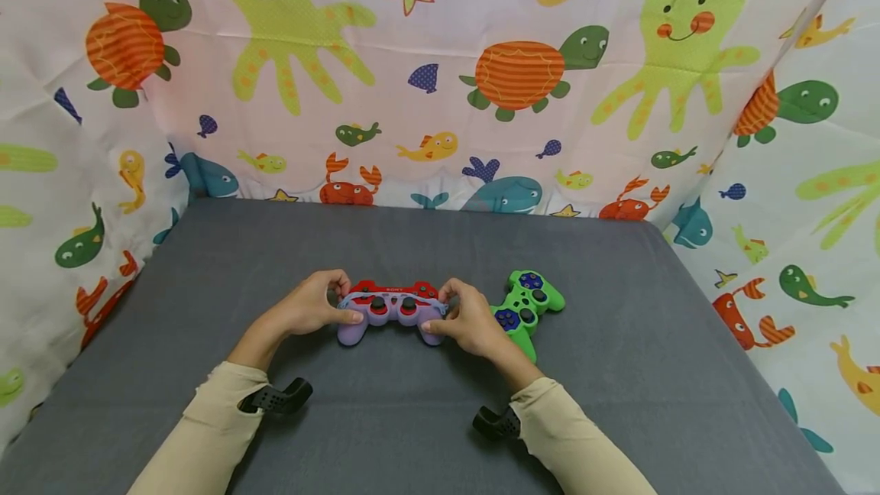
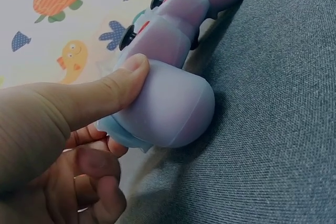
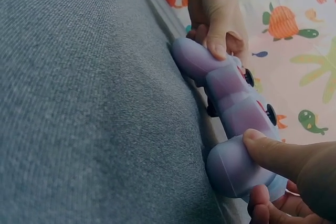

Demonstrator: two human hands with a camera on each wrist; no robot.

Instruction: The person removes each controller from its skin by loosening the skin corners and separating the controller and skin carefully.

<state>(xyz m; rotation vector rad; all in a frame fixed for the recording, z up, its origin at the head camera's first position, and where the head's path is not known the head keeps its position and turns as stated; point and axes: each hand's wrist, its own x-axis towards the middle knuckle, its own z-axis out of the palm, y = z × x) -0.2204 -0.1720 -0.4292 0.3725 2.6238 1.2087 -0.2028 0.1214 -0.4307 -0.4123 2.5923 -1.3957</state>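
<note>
A red game controller (image 1: 395, 289) with two black thumbsticks lies on the grey cloth, partly covered by a pale lilac translucent silicone sleeve (image 1: 351, 333). The sleeve wraps both handles, while red shows along the top half behind a stretched edge of the sleeve. My left hand (image 1: 313, 305) pinches the left end, its thumb on the handle and its fingers at the sleeve's upper edge. At the opposite end my right hand (image 1: 474, 319) pinches likewise, thumb on the handle. Both wrist views show the sleeved handles (image 2: 173, 103) up close, with the thumbs pressing on the sleeve.
A green game controller (image 1: 525, 308) with dark blue button areas lies to the right, partly behind my right forearm. The grey cloth-covered table (image 1: 385, 434) is bordered by a curtain (image 1: 412, 44) printed with sea animals. A black strap piece (image 1: 278, 397) sits at each wrist.
</note>
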